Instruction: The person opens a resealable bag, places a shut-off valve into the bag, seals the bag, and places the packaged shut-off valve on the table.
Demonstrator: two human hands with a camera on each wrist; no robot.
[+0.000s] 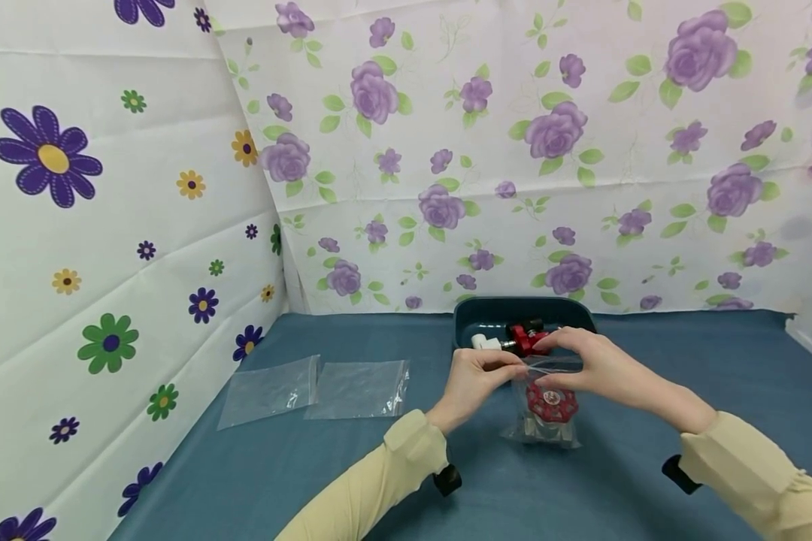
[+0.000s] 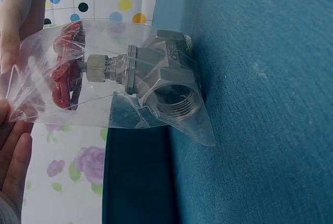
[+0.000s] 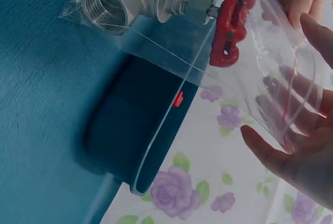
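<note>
A clear zip bag [image 2: 117, 114] hangs between my two hands over the blue table. Inside it sits a metal valve [image 2: 166, 73] with a red handwheel [image 1: 551, 402], its threaded opening low in the bag, close to the table. My left hand [image 1: 480, 376] pinches the bag's top edge between thumb and fingertips. On the other side of the bag's mouth is my right hand [image 1: 602, 364], thumb and fingers spread apart. In the right wrist view, fingers of the right hand [image 3: 307, 156] show through the bag's film near the red-lined zip strip [image 3: 289, 96].
Behind the bag stands a dark blue tray [image 1: 470, 312] holding a red-and-black part [image 1: 528, 338] and a white fitting [image 1: 485, 342]. Two flat clear bags [image 1: 271, 391] lie at the left of the table. Flowered cloth [image 1: 440, 248] hangs along the back and left.
</note>
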